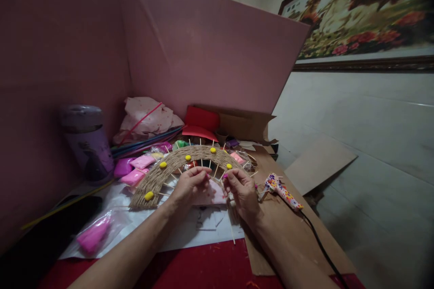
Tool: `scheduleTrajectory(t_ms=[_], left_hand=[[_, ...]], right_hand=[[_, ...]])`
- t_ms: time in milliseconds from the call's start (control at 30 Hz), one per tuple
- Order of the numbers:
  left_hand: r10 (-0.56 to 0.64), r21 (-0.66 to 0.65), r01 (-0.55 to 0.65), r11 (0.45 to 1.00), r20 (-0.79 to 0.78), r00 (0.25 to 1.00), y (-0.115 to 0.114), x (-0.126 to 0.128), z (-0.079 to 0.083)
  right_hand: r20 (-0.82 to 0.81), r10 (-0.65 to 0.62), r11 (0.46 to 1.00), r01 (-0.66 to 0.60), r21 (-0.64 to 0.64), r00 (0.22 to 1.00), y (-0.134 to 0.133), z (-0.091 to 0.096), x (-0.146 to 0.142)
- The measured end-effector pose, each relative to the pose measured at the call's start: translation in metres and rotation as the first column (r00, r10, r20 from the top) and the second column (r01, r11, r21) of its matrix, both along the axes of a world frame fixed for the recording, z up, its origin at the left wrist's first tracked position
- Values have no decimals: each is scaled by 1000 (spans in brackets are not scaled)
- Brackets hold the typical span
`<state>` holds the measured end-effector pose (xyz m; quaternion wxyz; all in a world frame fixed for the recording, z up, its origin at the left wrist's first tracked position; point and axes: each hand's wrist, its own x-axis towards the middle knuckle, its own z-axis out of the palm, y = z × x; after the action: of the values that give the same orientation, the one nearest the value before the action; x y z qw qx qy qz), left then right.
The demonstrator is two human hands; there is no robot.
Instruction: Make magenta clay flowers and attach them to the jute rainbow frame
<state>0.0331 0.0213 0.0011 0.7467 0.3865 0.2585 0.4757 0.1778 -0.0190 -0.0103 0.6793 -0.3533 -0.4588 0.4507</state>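
Right fingers (234, 177) pinch pink bit (225, 175); twine arch (174, 162) crosswise; bows away

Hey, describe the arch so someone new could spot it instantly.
Find the big pink board, then look below it, left of the flowery glue gun. There is a tan, rope-like arch. Unlike the plastic packets near it, it bears five yellow dots.

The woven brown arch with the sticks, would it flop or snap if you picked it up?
The arch would probably hold its curve: thin sticks poke out along both edges, perhaps bracing it. It seems light, apparently just cord, sticks and yellow dots. Those thin bare ends might snap if bumped.
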Motion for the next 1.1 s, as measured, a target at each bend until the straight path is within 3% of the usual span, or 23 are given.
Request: scheduleTrajectory(t_ms=[133,367,600,1100], left_hand=[[-5,32,8,999,-83,997,-3,-1,-1],[-154,126,173,977,-145,977,-13,2,-1],[-235,58,247,967,-158,959,-23,1,9],[-153,45,159,986,-120,981,-19,4,5]], right_hand=[[-99,14,999,-19,-49,995,2,3,0],[174,-141,986,123,108,975,-6,4,-6],[300,-231,948,144,284,926,-6,-5,-7],[419,-273,938,142,317,866,-6,-6,-5]])
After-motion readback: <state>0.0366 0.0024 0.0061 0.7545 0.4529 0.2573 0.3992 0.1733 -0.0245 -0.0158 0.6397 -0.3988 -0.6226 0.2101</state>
